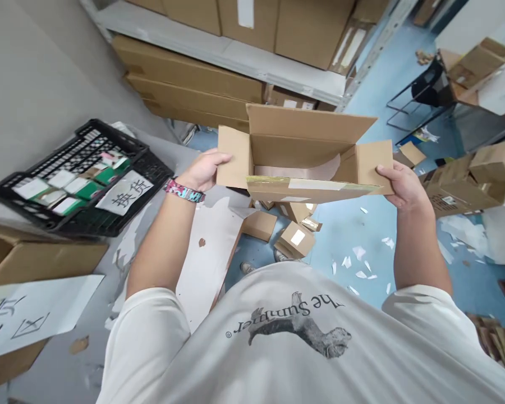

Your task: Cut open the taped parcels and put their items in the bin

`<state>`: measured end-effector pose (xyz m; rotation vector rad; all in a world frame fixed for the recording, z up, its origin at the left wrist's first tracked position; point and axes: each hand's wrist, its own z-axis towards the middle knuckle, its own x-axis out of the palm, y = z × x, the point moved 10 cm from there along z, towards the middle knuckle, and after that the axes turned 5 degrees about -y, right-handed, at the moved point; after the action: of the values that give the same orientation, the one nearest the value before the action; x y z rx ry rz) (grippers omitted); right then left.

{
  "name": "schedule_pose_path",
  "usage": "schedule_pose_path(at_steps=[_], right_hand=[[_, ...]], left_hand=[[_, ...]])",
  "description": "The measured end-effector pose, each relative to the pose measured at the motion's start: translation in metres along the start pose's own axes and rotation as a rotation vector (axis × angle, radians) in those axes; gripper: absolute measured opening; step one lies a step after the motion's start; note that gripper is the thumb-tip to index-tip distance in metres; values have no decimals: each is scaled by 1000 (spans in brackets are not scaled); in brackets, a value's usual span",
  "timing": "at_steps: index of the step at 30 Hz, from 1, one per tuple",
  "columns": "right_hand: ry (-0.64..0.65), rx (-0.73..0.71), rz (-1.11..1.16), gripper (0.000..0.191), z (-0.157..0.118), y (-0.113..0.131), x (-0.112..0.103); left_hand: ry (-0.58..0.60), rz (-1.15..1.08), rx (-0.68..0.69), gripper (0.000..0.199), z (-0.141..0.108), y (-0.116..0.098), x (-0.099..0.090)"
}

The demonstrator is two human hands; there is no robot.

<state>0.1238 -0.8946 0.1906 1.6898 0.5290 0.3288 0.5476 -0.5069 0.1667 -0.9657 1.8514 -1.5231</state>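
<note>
An unfolded-top cardboard box is held up in the air between my two hands, its flaps spread outward. My left hand grips the box's left end flap, thumb on top. On the opposite side, my right hand pinches the right end flap. Yellowish tape and pale label strips run along the near flap. A whitish sheet or lining shows inside; part of the bottom is hidden by the near flap. A patterned band circles my left wrist.
A black crate with green-and-white packs and a paper sign stands on the worn table to the left. Shelving holds long cartons ahead. Small boxes and paper scraps litter the blue floor. More cartons stand right.
</note>
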Motion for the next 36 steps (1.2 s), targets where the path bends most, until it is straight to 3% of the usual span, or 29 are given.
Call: schedule_pose_path(at_steps=[4, 9, 14, 16, 18, 21, 24, 26, 29, 32, 36], right_hand=[[-122, 129, 3, 32, 2, -43, -96], [-226, 209, -29, 40, 12, -99, -196], [-271, 230, -129, 41, 20, -145, -261], [-320, 213, -213, 48, 21, -155, -278], [-365, 156, -307, 59, 22, -156, -283], [-307, 39, -383, 66, 31, -149, -259], [-96, -19, -394, 64, 49, -142, -197], [61, -37, -396, 64, 63, -139, -144], [274, -71, -395, 64, 82, -136, -55], [452, -107, -389, 63, 91, -136, 42], [688, -139, -383, 63, 70, -138, 176]], left_hand=[[249, -34, -224, 34, 43, 54, 131], [378, 4, -327, 41, 68, 109, 257], [440, 106, -432, 43, 73, 152, 346], [434, 129, -451, 45, 72, 164, 369], [364, 153, -421, 52, 74, 171, 378], [261, 149, -358, 62, 69, 177, 371], [264, 68, -339, 58, 53, 184, 348], [227, 27, -337, 52, 40, 190, 317], [101, -37, -342, 48, 16, 202, 250], [-68, -140, -320, 49, -18, 211, 170], [-320, -232, -272, 47, -87, 221, 60]])
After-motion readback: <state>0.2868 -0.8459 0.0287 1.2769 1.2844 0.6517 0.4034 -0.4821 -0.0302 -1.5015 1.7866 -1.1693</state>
